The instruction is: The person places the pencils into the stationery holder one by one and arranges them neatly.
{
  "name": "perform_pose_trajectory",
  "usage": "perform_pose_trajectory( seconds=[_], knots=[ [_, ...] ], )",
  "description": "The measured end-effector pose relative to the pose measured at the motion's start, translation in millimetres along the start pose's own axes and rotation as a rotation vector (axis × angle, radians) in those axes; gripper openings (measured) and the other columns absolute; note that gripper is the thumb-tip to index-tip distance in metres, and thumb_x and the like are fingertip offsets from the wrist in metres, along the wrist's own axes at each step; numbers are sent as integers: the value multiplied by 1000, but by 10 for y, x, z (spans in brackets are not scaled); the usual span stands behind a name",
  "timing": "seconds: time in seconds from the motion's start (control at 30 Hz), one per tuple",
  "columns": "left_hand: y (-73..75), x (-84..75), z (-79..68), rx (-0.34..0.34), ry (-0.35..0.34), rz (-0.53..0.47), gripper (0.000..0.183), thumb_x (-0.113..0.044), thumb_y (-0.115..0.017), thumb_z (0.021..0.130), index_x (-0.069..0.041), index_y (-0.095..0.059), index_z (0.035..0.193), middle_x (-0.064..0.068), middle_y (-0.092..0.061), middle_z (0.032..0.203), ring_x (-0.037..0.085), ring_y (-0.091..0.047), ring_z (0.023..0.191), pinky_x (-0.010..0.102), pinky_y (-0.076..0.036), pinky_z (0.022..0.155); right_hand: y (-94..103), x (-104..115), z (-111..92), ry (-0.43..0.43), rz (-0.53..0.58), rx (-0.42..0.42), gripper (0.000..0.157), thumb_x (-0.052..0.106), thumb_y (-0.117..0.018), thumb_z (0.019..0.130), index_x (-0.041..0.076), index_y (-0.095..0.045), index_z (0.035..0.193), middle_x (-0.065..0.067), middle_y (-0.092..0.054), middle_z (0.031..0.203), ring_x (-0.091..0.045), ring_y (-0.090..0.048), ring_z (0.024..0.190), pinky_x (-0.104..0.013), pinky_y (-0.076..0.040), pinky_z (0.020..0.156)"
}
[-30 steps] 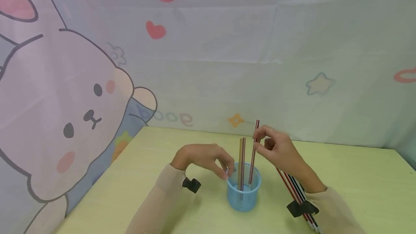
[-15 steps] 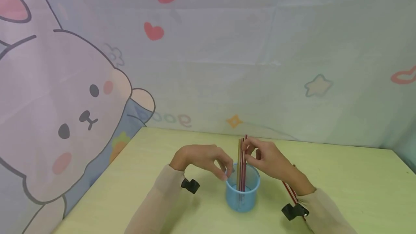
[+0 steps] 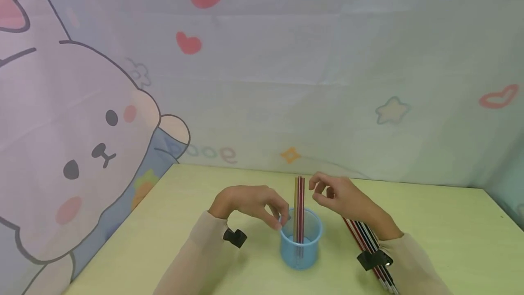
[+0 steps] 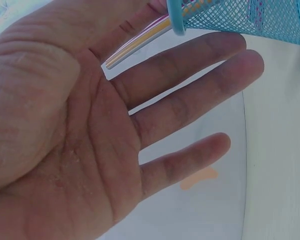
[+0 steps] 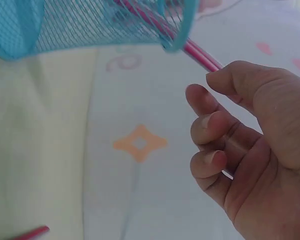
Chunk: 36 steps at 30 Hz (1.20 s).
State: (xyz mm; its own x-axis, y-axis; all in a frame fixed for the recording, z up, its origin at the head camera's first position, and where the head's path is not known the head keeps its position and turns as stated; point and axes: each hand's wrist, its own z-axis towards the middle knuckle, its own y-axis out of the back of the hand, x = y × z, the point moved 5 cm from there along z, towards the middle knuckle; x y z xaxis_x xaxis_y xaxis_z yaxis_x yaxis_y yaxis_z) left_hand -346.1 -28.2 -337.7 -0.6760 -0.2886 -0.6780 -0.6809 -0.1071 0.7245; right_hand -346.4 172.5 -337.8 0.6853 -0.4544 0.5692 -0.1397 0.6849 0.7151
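A light-blue mesh pencil cup (image 3: 299, 258) stands upright on the table, with several pencils (image 3: 300, 199), one yellow and others dark red, upright inside it. My left hand (image 3: 251, 200) pinches the cup's left rim between thumb and index finger. In the left wrist view the other fingers of that left hand (image 4: 165, 100) stretch out below the mesh. Just right of the pencil tops, my right hand (image 3: 344, 197) holds nothing, its fingers loosely bent. The right wrist view has a red pencil (image 5: 202, 56) leaning out of the cup, its end beside my thumb.
A bundle of red and black striped pencils (image 3: 357, 233) lies on the pale yellow table (image 3: 442, 236), partly under my right forearm. Behind the table hangs a printed cloth (image 3: 278, 81) with a rabbit and hearts. Each wrist wears a black camera (image 3: 235, 237).
My right hand lowered a dark red pencil into the cup beside the others, let go of it and drew back slightly right. The left hand stayed at the rim.
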Motion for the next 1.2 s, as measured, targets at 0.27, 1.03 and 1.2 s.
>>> perform_pose_trajectory(
  seconds=[0.27, 1.03, 1.2],
  knots=[
    [-4, 16, 4, -2, 15, 7, 5, -12, -72, 91, -14, -67, 92, -9, -64, 90, 8, -67, 98, 25, -54, 91, 273, -150, -130, -130, 20, 70, 7, 15, -61, 100, 17, -60, 106, 0, -64, 87, -13, -54, 58, -29, -51, 51],
    [22, 45, -29, -3, 25, 20, 4, -15, -71, 93, -12, -68, 94, -5, -65, 93, 8, -67, 100, 28, -54, 93, 137, -567, -315, -317, -58, 440, 13, 6, -64, 92, 13, -64, 102, -4, -65, 92, -15, -54, 62, -28, -47, 57],
    [24, 42, -22, -1, 29, 20, 4, -14, -70, 93, -11, -68, 95, -3, -66, 94, 8, -67, 100, 26, -54, 92, 51, -636, -383, -448, -15, 488, 16, 0, -66, 88, 11, -66, 100, -1, -56, 68, -12, -43, 52, -24, -38, 52]
  ],
)
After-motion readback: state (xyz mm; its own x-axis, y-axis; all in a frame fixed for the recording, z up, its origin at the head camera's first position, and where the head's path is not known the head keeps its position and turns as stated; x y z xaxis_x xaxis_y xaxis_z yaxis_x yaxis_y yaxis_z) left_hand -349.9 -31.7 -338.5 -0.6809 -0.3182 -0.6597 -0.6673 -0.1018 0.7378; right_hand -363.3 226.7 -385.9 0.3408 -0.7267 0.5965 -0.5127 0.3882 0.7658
